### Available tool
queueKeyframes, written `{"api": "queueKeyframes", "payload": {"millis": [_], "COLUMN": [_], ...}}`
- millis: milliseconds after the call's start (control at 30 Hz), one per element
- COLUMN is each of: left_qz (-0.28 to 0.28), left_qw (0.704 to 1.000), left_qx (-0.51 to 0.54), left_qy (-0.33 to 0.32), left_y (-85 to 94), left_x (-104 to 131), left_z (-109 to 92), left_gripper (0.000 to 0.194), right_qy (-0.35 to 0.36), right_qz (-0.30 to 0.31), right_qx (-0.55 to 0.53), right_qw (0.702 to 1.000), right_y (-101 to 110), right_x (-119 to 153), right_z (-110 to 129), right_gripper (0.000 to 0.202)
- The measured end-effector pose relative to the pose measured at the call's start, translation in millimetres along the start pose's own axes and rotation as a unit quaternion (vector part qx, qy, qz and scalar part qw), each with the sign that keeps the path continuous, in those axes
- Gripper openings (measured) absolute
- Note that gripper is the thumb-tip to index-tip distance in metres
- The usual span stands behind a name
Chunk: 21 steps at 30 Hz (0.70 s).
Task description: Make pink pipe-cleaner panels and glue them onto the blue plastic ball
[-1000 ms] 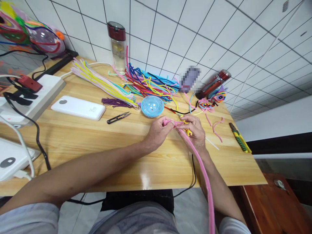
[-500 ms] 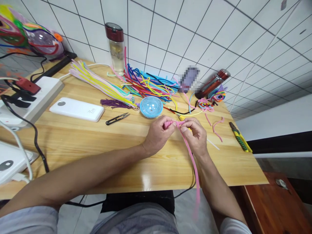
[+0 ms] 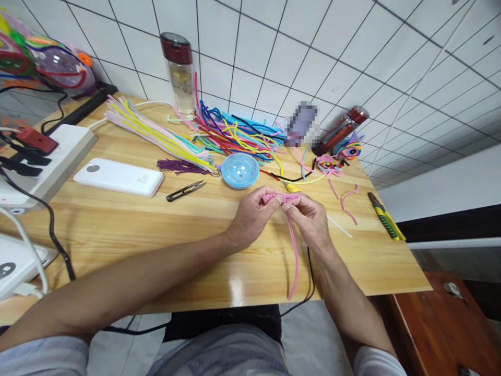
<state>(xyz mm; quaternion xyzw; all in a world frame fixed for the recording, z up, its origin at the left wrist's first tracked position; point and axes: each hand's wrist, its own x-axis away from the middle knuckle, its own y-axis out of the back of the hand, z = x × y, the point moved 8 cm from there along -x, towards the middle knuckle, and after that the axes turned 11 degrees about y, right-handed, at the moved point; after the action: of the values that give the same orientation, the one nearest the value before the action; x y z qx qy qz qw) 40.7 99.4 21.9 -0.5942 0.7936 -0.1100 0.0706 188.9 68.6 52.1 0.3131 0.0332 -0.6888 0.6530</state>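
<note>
Between my two hands is a pink pipe cleaner point(image 3: 293, 261), partly wound into a small coil, its loose end hanging down over the table. My left hand point(image 3: 252, 216) is closed around the coiled part, thumb on top. My right hand point(image 3: 311, 216) pinches the strand close to the left fingertips. Just beyond the hands stands a light blue bowl point(image 3: 240, 172). A yellow-handled tool point(image 3: 291, 188) lies partly hidden behind my right hand.
Pipe cleaners point(image 3: 238, 133) in many colours lie at the back, near a glass bottle point(image 3: 180, 78). Thread snips point(image 3: 186, 191) and a white power bank point(image 3: 119, 176) are on the left. Pliers point(image 3: 385, 216), a red flask point(image 3: 340, 130) and pink scraps point(image 3: 346, 206) lie right.
The loose end of the pink pipe cleaner has swung left and hangs shorter. My right hand has shifted slightly left, its fingertips now pressed closer to the coil.
</note>
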Motion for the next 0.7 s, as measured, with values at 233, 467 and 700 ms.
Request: {"api": "queueKeyframes", "payload": {"millis": [233, 467, 700], "left_qz": [0.038, 0.017, 0.027], "left_qw": [0.999, 0.999, 0.995], "left_qx": [0.027, 0.043, 0.073], "left_qy": [0.016, 0.028, 0.059], "left_y": [-5.0, -3.0, -4.7], "left_x": [2, -2, -6], "left_z": [-1, 8, 16], "left_gripper": [0.026, 0.030, 0.030], "right_qy": [0.004, 0.062, 0.059], "right_qz": [-0.008, -0.008, 0.001], "right_qx": [0.008, 0.094, 0.111], "right_qw": [1.000, 0.994, 0.992], "right_y": [4, 4, 5], "right_x": [-2, -4, -2], "right_z": [0, 13, 12], "right_gripper": [0.026, 0.023, 0.017]}}
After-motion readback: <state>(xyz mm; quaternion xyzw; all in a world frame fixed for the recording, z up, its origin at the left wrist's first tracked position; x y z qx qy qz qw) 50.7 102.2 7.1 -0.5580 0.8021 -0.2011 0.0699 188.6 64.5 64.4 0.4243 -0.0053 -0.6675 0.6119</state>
